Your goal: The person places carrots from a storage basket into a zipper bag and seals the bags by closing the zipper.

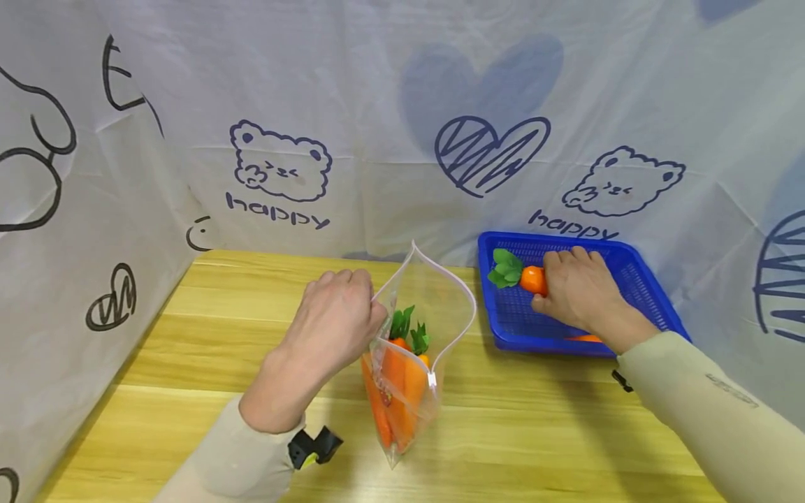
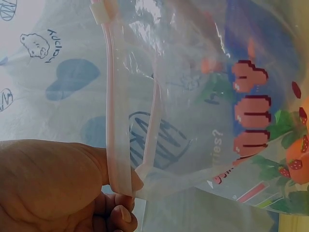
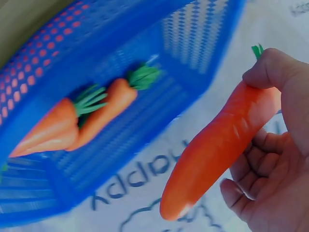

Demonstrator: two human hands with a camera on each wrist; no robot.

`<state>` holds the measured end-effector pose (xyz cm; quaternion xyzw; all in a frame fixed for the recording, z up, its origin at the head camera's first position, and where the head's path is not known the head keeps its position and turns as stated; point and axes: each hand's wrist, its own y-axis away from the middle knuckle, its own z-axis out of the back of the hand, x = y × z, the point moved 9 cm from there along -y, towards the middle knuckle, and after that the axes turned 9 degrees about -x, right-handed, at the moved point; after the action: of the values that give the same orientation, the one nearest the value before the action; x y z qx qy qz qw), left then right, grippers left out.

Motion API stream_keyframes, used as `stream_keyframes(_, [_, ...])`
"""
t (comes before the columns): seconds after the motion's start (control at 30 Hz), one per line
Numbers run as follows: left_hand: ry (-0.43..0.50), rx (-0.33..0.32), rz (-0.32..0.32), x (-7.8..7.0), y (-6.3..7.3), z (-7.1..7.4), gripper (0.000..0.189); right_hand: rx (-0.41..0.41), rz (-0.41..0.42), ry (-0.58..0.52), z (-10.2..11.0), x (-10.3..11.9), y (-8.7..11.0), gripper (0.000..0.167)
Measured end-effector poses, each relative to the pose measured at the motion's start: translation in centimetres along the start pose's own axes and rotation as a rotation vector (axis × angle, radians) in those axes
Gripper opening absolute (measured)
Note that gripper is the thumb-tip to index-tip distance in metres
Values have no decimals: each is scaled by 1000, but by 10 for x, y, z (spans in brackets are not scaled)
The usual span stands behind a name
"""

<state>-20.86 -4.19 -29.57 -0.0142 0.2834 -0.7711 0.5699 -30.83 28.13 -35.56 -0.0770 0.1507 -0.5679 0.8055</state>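
My left hand (image 1: pixel 330 318) pinches the rim of a clear zip bag (image 2: pixel 193 140) between thumb and fingers. The bag's mouth gapes wide, with a white slider (image 1: pixel 431 379) on its zip strip. Several orange carrots (image 1: pixel 393 398) with green tops stand inside it, tips down. My right hand (image 1: pixel 581 290) is over the blue basket (image 1: pixel 534 344) and grips a carrot (image 3: pixel 212 150) near its leafy end. That carrot's lower part is hidden by the hand in the head view. Two more carrots (image 3: pixel 53 128) lie in the basket in the right wrist view.
A pale wooden table (image 1: pixel 503 433) lies under the bag and basket. White cloth (image 1: pixel 377 105) printed with bears and hearts hangs behind and at both sides, close to the basket's back edge.
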Motion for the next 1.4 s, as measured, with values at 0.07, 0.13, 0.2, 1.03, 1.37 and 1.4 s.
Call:
stream_keyframes(0.07, [-2, 4, 2, 0, 0, 0, 17, -12, 16, 2, 10, 9, 2, 51])
stream_keyframes(0.13, [-5, 9, 5, 0, 1, -1, 17, -30, 38, 10, 20, 18, 4, 51])
stream_keyframes(0.2, [-7, 10, 5, 0, 1, -1, 17, -57, 57, 21, 28, 25, 6, 51])
stream_keyframes(1.03, [17, -4, 0, -7, 2, 0, 14, 227, -54, -315, 131, 106, 10, 31])
stream_keyframes(1.37, [35, -38, -31, -18, 3, 0, 16, 465, 5, -337, 110, 156, -16, 40])
stream_keyframes(1.4, [35, -46, -40, -20, 3, 0, 17, 474, 12, -334, 106, 160, -19, 41])
